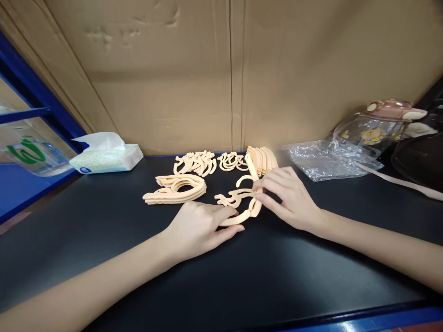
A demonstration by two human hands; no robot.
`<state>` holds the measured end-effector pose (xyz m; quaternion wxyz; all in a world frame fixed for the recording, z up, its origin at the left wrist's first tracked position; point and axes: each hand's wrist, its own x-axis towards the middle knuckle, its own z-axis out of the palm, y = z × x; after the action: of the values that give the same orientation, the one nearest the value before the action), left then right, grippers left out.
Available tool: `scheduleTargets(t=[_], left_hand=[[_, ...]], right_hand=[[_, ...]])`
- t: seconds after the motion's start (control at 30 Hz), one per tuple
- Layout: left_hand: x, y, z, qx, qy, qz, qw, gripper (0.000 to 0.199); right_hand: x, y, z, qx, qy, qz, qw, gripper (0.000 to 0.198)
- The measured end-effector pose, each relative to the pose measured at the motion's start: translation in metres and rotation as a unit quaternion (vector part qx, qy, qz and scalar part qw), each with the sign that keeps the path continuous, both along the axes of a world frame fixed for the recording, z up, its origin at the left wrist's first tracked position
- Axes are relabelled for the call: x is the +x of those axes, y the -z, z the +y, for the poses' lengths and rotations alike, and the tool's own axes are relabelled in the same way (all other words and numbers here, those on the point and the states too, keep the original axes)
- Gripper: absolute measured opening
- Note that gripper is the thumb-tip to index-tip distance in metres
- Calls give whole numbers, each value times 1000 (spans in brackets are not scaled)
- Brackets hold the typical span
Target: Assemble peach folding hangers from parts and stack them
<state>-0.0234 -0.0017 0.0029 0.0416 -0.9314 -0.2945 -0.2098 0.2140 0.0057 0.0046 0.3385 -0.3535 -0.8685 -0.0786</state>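
Between my hands is a peach plastic folding hanger, its jointed arms at an angle and a curved hook on its far side. My left hand pinches one arm between thumb and fingers. My right hand grips the other arm near its middle, where the fingertips hide part of it. Just beyond my left hand lies a stack of folded hangers. Farther back are a pile of hanger pieces, several loose hooks and a row of hanger arms.
A tissue pack stands at the back left, beside a clear bottle. To the right lie a crinkled plastic bag and a clear bottle with a brown lid. Cardboard walls the back of the black table.
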Motion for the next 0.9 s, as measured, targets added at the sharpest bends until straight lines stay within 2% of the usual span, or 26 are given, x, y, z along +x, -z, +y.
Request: scheduleTargets(t=[0.23, 0.43, 0.6, 0.73, 0.9], left_hand=[[-2, 2, 5, 14, -4, 0, 1000, 22], [2, -5, 4, 41, 24, 27, 999, 20], [4, -7, 5, 14, 46, 54, 997, 24], [2, -6, 7, 10, 51, 80, 995, 35], [2, -6, 7, -11, 48, 78, 996, 30]], right_hand=[[1, 3, 8, -76, 80, 30, 993, 7], [4, 6, 14, -100, 113, 6, 989, 20], [6, 12, 18, -97, 134, -11, 986, 26], [8, 17, 21, -92, 142, 7, 986, 32], [10, 17, 23, -117, 141, -3, 983, 29]])
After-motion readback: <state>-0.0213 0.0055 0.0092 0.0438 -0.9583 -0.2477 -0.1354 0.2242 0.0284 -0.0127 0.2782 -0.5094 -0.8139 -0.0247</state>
